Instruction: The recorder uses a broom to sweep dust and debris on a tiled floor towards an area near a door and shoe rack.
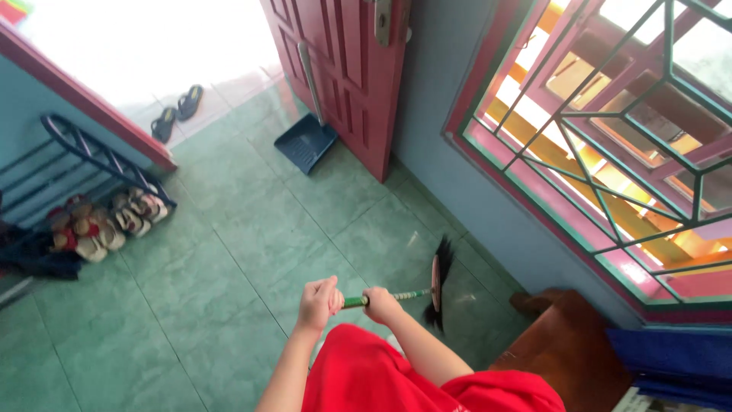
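While we have only the head view to go on, it shows the ground clearly enough. We note a green tiled floor [252,229] with a blue dustpan [306,142] leaning at the foot of a dark red door [347,69], its long handle resting up against the door panel. A dark blue shoe rack [84,156] stands along the left wall, with a heap of sandals [107,221] on the floor at its base. One pair of dark slippers [177,112] lies beyond the threshold in bright light. On the right we record a barred window [610,145] in a pink frame, a brown wooden bench [568,347] below it, and a blue-grey wall between window and door. Nothing lies on the tiles between the broom head and the dustpan; the two are well apart.

We see the broom [436,281] held low and nearly level, its green handle running to the right and its dark bristles fanned out just above the floor close to the wall skirting and the bench corner. Both our hands grip the handle. Our left hand [320,299] is closed in a fist round the near end, fingers fully curled. Our right hand [380,302] is wrapped tight round the handle just beside it, nearer the head. Both forearms reach forward above a red garment [366,374].
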